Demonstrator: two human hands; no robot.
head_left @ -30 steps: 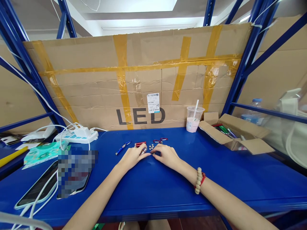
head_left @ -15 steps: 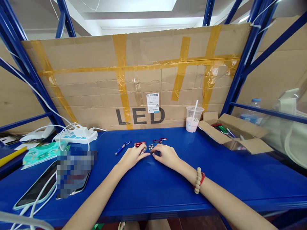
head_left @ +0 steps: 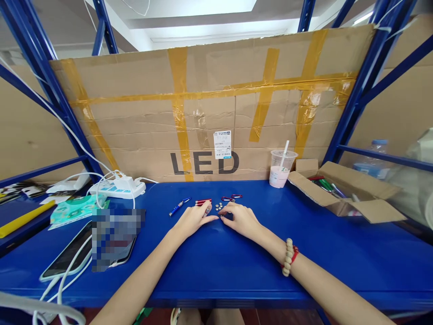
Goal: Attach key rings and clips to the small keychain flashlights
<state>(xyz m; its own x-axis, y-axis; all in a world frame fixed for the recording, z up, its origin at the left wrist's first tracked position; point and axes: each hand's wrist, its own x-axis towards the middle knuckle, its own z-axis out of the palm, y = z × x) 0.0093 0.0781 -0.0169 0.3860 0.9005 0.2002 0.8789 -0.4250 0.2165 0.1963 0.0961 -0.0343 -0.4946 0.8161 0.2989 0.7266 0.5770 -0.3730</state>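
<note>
My left hand (head_left: 192,221) is closed around a small silvery piece (head_left: 209,209), mostly hidden by the fingers. Its thumb points towards my right hand (head_left: 242,220), whose fingers are pinched low over the table at something small and dark that I cannot make out. Between the hands lie several small silver button cells (head_left: 218,207). Just behind my left hand are red metal tubes (head_left: 203,201). Two red carabiner clips (head_left: 232,198) lie behind my right hand. A slim blue metal tube with a clip-like end (head_left: 179,207) rests to the left.
A cup of pink drink with a straw (head_left: 280,174) stands at the back right, beside an open cardboard box (head_left: 334,207) holding pens. On the left are a power strip (head_left: 117,189), a green packet (head_left: 77,211), phones (head_left: 64,255) and white cables. A cardboard panel (head_left: 149,135) closes the back.
The view has shifted, so the whole scene sits slightly farther right. Both hands keep nearly the same pose over the table, with only slight finger movement.
</note>
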